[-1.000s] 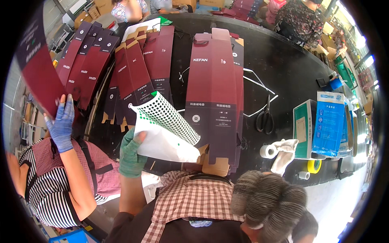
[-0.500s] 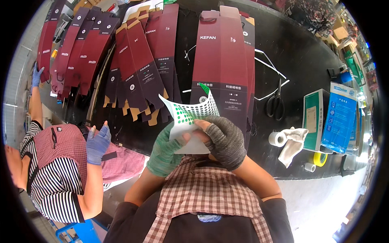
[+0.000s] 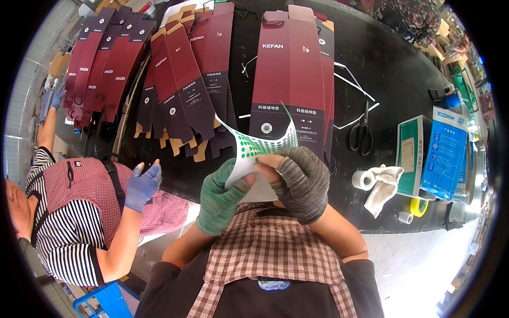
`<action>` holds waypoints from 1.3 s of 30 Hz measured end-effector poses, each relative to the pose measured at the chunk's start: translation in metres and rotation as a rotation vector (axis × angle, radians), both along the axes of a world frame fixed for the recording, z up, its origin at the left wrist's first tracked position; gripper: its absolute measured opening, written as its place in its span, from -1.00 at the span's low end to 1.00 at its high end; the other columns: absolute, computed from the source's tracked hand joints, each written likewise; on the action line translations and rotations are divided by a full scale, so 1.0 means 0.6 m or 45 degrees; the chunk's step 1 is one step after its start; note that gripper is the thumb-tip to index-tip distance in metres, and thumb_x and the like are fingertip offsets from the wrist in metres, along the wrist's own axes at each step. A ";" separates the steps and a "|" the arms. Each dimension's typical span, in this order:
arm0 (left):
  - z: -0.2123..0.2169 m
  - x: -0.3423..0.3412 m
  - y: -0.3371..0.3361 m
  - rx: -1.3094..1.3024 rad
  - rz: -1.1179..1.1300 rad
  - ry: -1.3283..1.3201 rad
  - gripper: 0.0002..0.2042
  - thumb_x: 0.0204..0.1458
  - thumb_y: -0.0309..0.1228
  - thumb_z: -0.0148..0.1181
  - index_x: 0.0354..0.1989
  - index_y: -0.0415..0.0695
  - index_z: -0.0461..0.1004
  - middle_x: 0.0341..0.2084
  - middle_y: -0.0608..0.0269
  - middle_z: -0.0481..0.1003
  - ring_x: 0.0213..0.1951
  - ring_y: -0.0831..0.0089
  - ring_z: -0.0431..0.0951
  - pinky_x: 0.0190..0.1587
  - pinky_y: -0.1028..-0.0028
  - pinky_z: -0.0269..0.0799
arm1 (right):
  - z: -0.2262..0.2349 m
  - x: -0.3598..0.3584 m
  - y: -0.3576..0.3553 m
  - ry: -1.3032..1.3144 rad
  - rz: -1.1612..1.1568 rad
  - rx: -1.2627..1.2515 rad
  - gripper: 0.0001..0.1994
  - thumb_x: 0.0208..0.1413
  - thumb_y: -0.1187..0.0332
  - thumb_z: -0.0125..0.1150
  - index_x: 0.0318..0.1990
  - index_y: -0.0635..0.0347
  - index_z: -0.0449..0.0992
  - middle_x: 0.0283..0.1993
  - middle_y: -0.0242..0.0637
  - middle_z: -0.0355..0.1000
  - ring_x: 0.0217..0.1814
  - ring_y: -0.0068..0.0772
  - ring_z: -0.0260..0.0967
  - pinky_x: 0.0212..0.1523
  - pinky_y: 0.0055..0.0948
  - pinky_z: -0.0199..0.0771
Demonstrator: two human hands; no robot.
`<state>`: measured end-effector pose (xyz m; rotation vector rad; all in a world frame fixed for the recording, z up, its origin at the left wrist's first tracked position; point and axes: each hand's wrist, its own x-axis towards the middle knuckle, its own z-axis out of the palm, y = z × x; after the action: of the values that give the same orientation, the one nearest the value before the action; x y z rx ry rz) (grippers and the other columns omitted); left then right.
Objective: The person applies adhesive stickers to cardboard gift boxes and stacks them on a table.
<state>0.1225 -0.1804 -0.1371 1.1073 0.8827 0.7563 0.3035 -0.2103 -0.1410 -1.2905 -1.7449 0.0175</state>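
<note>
A curled white sheet of green dot stickers [image 3: 248,165] is held up above the near edge of the black table, some of its dots looking dark against the light. My left hand [image 3: 218,195], in a green fingerless glove, grips the sheet's lower left part with the thumb on top. My right hand [image 3: 303,183], in a dark grey fingerless glove, has thumb and forefinger pinched at the sheet's face; whether a dot is between them cannot be made out. Just beyond the sheet lies a stack of flat maroon and dark purple cartons [image 3: 286,69].
More flat cartons [image 3: 180,74] fan out to the left. At far left stands a co-worker, one blue-gloved hand [image 3: 143,186] near the table edge. On the right lie black scissors [image 3: 361,139], a white roll [image 3: 362,180], a cloth [image 3: 383,188], yellow tape [image 3: 419,207] and a blue box [image 3: 444,153].
My hands and the sheet have shifted slightly right, and the sheet's curled far edge stands more edge-on. The co-worker's near hand has moved right, and a carton at far left is gone from view.
</note>
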 end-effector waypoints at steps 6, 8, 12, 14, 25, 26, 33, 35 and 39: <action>0.008 0.009 -0.004 0.252 0.063 0.120 -0.79 0.02 -0.53 0.26 -0.13 -0.21 0.52 -0.26 0.33 0.49 -0.24 0.61 0.48 -0.19 0.62 0.39 | 0.008 -0.006 -0.004 0.106 -0.020 -0.020 -0.74 -0.11 0.39 0.33 -0.18 0.04 0.55 -0.36 -0.29 0.48 -0.43 -0.32 0.44 -0.48 -0.40 0.45; 0.012 0.010 -0.004 0.423 0.078 0.222 -0.79 0.00 -0.54 0.27 -0.16 -0.20 0.53 -0.25 0.29 0.49 -0.27 0.58 0.50 -0.22 0.62 0.41 | 0.010 -0.004 -0.006 0.114 -0.001 -0.036 -0.74 -0.11 0.40 0.34 -0.19 0.04 0.56 -0.36 -0.29 0.48 -0.42 -0.31 0.45 -0.47 -0.40 0.46; 0.007 0.005 -0.005 0.698 0.117 0.337 -0.80 -0.04 -0.56 0.30 -0.21 -0.19 0.54 -0.23 0.22 0.49 -0.26 0.50 0.54 -0.25 0.59 0.47 | 0.017 -0.003 -0.002 0.195 0.040 -0.078 -0.77 -0.11 0.40 0.35 -0.23 0.06 0.57 -0.36 -0.28 0.49 -0.39 -0.30 0.47 -0.44 -0.40 0.48; 0.000 0.004 -0.005 0.762 0.143 0.364 -0.81 -0.06 -0.57 0.31 -0.23 -0.19 0.53 -0.22 0.20 0.49 -0.25 0.47 0.55 -0.24 0.57 0.49 | 0.018 -0.003 -0.001 0.211 0.051 -0.084 -0.79 -0.10 0.40 0.35 -0.24 0.07 0.58 -0.37 -0.27 0.49 -0.39 -0.29 0.48 -0.43 -0.40 0.49; -0.002 0.000 0.003 0.821 0.159 0.353 -0.80 -0.09 -0.54 0.35 -0.26 -0.17 0.54 -0.22 0.18 0.50 -0.25 0.43 0.55 -0.23 0.54 0.50 | 0.027 0.002 0.007 0.185 0.068 -0.095 -0.80 -0.10 0.41 0.36 -0.25 0.07 0.58 -0.41 -0.28 0.48 -0.42 -0.31 0.47 -0.44 -0.41 0.49; -0.001 0.000 0.003 0.822 0.159 0.357 -0.80 -0.09 -0.54 0.36 -0.26 -0.17 0.55 -0.23 0.18 0.50 -0.25 0.43 0.54 -0.23 0.54 0.50 | 0.023 0.001 0.007 0.197 0.065 -0.103 -0.80 -0.10 0.41 0.36 -0.26 0.07 0.58 -0.42 -0.28 0.48 -0.43 -0.31 0.47 -0.45 -0.41 0.49; 0.007 0.003 0.007 0.517 0.166 0.272 -0.81 -0.02 -0.47 0.32 -0.23 -0.21 0.56 -0.26 0.25 0.52 -0.29 0.53 0.53 -0.26 0.59 0.44 | 0.019 0.002 0.006 0.354 0.047 -0.178 -0.82 -0.13 0.48 0.36 -0.30 0.09 0.59 -0.45 -0.28 0.47 -0.46 -0.37 0.45 -0.48 -0.47 0.45; -0.004 0.001 0.012 0.183 0.200 0.046 -0.82 0.02 -0.44 0.29 -0.21 -0.23 0.56 -0.30 0.31 0.52 -0.31 0.60 0.51 -0.26 0.62 0.41 | 0.012 0.010 0.007 0.510 0.078 -0.256 -0.83 -0.12 0.49 0.35 -0.31 0.10 0.60 -0.47 -0.29 0.46 -0.47 -0.42 0.43 -0.48 -0.51 0.43; -0.014 -0.020 0.037 0.135 0.298 0.101 -0.79 0.05 -0.37 0.27 -0.21 -0.22 0.57 -0.42 0.42 0.53 -0.37 0.69 0.45 -0.28 0.65 0.33 | -0.028 0.047 0.008 0.971 0.066 -0.543 -0.88 -0.04 0.49 0.32 -0.29 0.20 0.60 -0.42 -0.40 0.49 -0.45 -0.63 0.37 -0.40 -0.61 0.38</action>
<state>0.1106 -0.1583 -0.1453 1.1455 1.0617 0.9664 0.3315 -0.2052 -0.1579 -1.2927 -1.1317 0.8407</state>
